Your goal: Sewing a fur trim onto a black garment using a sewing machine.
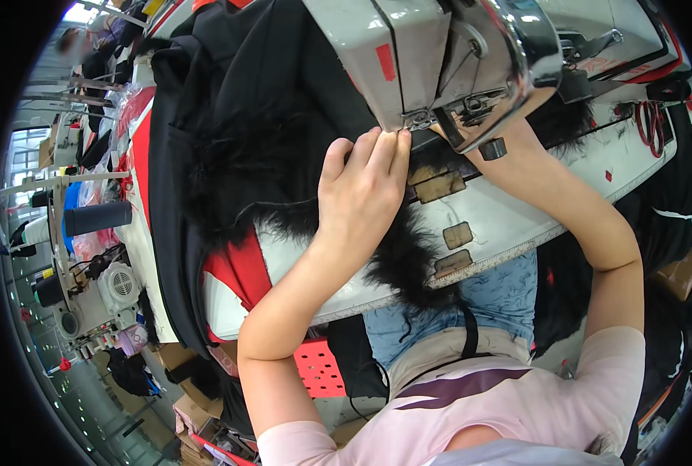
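A black garment with fluffy black fur trim lies across the white sewing machine table. My left hand is closed, its fingers bunched on the black material right beside the sewing area of the white machine head. My right hand reaches in from the right, behind the shiny metal guard of the machine; its fingers are hidden there. Black fur shows on both sides of the machine head. The needle and the stitching spot cannot be made out behind my fingertips.
Red scissors-like loops lie at the table's right end. Worn tan patches mark the tabletop. A red panel shows at the table's left. Further left are another machine's motor and a dark cylinder. Cardboard boxes stand below.
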Action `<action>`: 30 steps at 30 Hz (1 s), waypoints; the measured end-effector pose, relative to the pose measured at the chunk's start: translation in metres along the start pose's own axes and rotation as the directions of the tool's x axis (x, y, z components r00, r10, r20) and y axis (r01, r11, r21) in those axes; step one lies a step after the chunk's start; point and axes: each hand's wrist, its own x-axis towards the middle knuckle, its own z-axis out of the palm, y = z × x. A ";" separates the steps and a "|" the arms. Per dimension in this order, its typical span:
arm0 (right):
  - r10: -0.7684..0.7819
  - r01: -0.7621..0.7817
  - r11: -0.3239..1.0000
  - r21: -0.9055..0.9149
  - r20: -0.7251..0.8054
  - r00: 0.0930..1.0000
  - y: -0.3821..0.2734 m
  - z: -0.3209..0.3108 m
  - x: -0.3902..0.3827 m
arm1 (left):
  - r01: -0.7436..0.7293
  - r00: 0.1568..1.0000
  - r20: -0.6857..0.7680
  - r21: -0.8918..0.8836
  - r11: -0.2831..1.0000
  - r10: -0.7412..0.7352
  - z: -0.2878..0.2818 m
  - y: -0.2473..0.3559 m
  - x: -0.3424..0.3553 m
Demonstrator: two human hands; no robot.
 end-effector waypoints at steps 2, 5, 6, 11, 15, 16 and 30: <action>0.029 -0.029 1.000 0.003 -0.006 1.000 -0.002 -0.002 0.002 | 0.010 1.000 -0.004 -0.023 1.000 -0.010 0.002 0.000 0.001; -0.051 0.050 0.990 -0.136 -0.006 0.999 -0.001 -0.004 0.001 | 0.002 1.000 -0.029 -0.034 0.999 -0.003 0.003 -0.002 0.002; -0.051 0.053 0.990 -0.127 0.018 0.999 0.000 -0.004 -0.001 | 0.003 1.000 -0.028 -0.036 0.999 -0.004 0.003 0.000 0.001; 0.048 -0.053 0.997 -0.047 -0.093 0.994 -0.006 0.000 0.005 | 0.000 0.999 -0.050 0.015 1.000 0.001 0.002 0.001 0.003; 0.226 -0.226 0.959 0.172 0.017 0.974 -0.003 -0.001 0.007 | 0.084 0.993 -0.079 -0.020 0.996 -0.086 0.009 -0.002 0.006; 0.324 -0.341 0.908 0.243 0.109 0.940 -0.003 0.000 0.008 | 0.086 0.993 -0.081 -0.015 0.996 -0.086 0.011 -0.003 0.007; 0.227 -0.239 0.955 0.173 0.091 0.970 0.010 0.007 0.001 | 0.089 0.994 -0.062 -0.051 0.995 -0.092 0.002 -0.013 0.005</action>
